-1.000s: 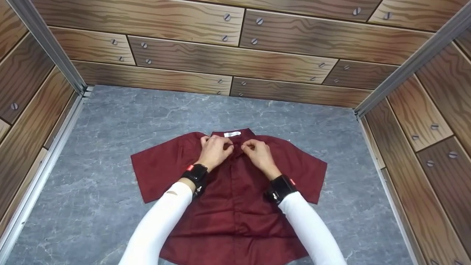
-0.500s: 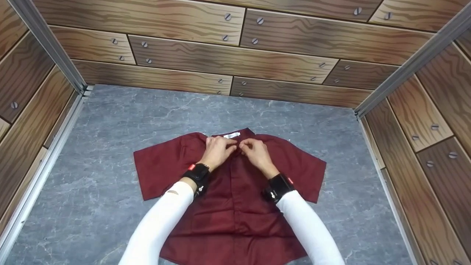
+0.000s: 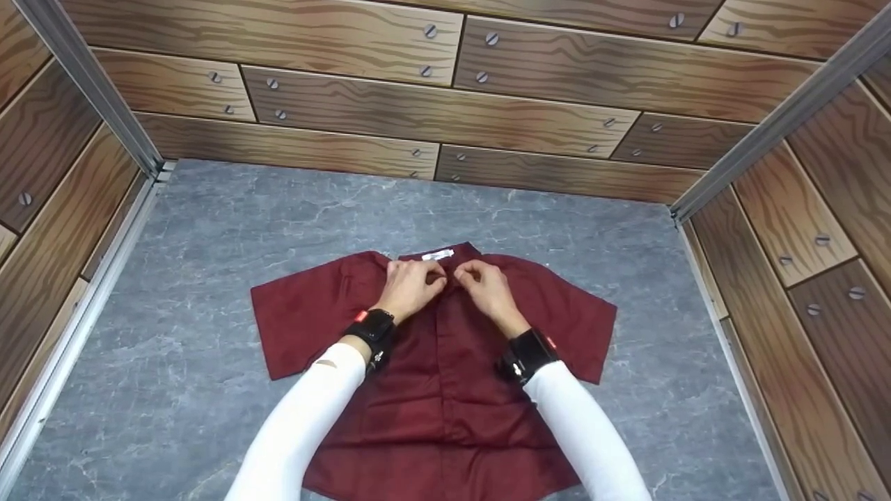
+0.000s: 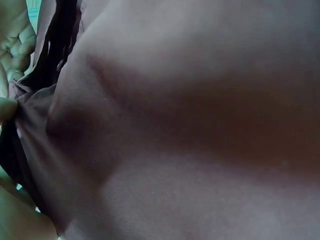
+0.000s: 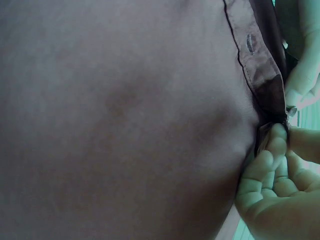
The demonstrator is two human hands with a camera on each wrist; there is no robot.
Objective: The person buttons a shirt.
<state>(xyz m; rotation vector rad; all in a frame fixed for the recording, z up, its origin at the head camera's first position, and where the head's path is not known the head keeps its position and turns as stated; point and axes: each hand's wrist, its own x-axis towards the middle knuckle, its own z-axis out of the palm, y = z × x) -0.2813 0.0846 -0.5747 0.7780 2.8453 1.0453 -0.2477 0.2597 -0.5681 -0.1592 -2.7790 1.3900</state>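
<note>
A dark red short-sleeved shirt (image 3: 411, 417) lies front up, collar away from me, with a white label (image 3: 438, 255) inside the neck. My left hand (image 3: 407, 287) is at the top of the front opening, thumb and fingertips pinching the cloth. Just beside it, my right hand (image 3: 489, 289) pinches the opposite edge below the collar. In the right wrist view, fingers of both hands meet at the front edge, and a buttonhole (image 5: 250, 44) shows on the button strip. A small shiny piece, possibly a button, sits between the fingertips. Shirt cloth fills most of the left wrist view.
The shirt is spread on a grey marbled surface (image 3: 209, 229). Wood-patterned panels (image 3: 348, 97) stand behind and on both sides, with metal rails at the corners. Both forearms, in white sleeves with black wrist bands, cross over the shirt front.
Both hands stay at the neck opening and have drawn slightly closer together. The collar and label have tilted a little, and the left sleeve edge has shifted slightly inward.
</note>
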